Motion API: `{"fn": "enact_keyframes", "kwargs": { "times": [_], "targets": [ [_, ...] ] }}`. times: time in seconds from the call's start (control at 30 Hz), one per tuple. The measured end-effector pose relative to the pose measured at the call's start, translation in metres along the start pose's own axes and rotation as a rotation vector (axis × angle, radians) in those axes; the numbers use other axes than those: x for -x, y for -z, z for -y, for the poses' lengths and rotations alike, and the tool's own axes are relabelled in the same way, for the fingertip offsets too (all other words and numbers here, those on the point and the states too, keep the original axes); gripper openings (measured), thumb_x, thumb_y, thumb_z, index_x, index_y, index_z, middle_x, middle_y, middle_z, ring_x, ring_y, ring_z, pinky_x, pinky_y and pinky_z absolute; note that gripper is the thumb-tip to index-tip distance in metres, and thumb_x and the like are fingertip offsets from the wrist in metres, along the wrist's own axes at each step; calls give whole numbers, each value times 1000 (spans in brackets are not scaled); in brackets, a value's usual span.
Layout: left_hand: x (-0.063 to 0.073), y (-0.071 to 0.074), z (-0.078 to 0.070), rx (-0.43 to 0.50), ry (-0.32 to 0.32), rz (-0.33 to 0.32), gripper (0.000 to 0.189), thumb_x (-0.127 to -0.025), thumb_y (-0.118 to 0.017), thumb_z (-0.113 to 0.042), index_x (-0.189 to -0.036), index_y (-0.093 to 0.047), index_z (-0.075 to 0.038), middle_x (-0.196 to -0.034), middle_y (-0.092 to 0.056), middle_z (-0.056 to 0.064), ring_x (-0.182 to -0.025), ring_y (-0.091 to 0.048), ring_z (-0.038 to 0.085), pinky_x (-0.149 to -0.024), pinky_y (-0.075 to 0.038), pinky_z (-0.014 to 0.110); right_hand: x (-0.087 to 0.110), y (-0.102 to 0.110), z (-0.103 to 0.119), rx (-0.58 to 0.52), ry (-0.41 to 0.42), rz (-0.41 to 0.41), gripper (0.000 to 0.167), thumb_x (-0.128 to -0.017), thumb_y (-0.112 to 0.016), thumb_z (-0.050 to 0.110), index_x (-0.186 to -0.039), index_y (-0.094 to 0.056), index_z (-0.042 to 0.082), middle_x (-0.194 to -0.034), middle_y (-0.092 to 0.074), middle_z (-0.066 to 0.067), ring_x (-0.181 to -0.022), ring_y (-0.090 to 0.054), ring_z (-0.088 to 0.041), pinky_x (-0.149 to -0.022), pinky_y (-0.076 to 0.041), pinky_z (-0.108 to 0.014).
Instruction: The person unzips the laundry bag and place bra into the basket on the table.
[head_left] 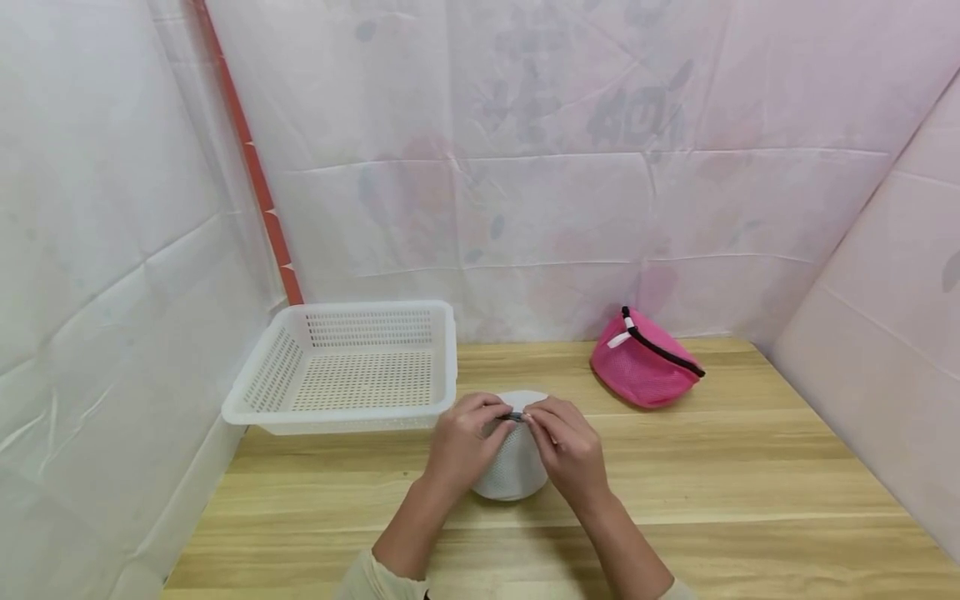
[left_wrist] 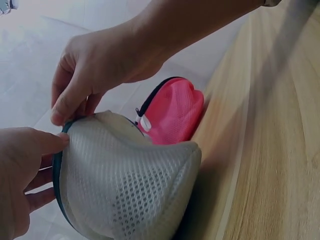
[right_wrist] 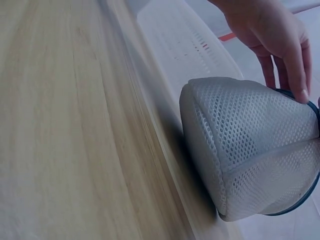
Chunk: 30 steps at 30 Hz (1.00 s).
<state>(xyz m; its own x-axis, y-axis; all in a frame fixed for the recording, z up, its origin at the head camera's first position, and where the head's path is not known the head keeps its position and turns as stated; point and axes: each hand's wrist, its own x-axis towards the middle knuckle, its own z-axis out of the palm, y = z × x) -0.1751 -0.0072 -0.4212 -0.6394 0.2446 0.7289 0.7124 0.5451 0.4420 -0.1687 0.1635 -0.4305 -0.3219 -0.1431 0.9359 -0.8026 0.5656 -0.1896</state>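
Note:
A white mesh laundry bag (head_left: 512,467) with a dark zipper edge (head_left: 513,416) stands on the table between the two hands. My left hand (head_left: 463,442) pinches this edge from the left, thumb and fingertips close together. From the right, my right hand (head_left: 572,446) pinches the same edge a short way off. In the left wrist view, the thumb of the right hand (left_wrist: 95,70) presses on the dark rim, with the left hand (left_wrist: 20,175) beside it. The right wrist view shows the bag's honeycomb mesh (right_wrist: 245,130) and the left hand (right_wrist: 280,45) at its rim.
A white perforated plastic basket (head_left: 339,418) stands at the back left. Toward the back right lies a pink mesh bag (head_left: 637,375) with a black zipper and a white tag. Pale printed sheeting (head_left: 547,208) hangs behind and at both sides of the wooden table (head_left: 720,500).

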Motion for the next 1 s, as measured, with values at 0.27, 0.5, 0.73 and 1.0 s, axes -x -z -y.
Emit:
{"fn": "enact_keyframes", "kwargs": {
  "times": [0.27,0.5,0.73,1.0],
  "targets": [
    [0,-2,-10,-52,-15,60,8,-84,-78,-13,-90,-77,-8,-92,-68,-2,-89,-64,12,-76,-55,20,3,-4,4,-2,-6,17,19,-95,-65,14,-88,-75,0,-86,-71,-6,-81,-67,-23,-96,-53,-32],
    [0,-2,-9,-38,9,62,5,-83,-78,-10,-87,-77,-8,-91,-69,-2,-90,-65,12,-76,-56,19,4,-3,4,-3,-33,12,14,-94,-67,11,-87,-74,0,-86,-72,-7,-81,-68,-24,-100,-51,-33],
    [0,0,-5,-12,-8,35,5,-81,-80,-7,-85,-77,-7,-88,-70,-1,-87,-66,13,-74,-57,22,3,-1,0,-10,-69,0,9,-90,-69,6,-87,-74,-1,-89,-72,-10,-84,-69,-26,-105,-48,-32],
    [-1,1,-2,14,-1,42,5,-82,-79,-9,-87,-77,-8,-89,-70,-1,-86,-66,13,-74,-56,20,3,1,-3,0,-87,0,8,-80,-74,-3,-87,-74,-1,-91,-73,-11,-86,-70,-27,-102,-50,-33]
  ]
}}
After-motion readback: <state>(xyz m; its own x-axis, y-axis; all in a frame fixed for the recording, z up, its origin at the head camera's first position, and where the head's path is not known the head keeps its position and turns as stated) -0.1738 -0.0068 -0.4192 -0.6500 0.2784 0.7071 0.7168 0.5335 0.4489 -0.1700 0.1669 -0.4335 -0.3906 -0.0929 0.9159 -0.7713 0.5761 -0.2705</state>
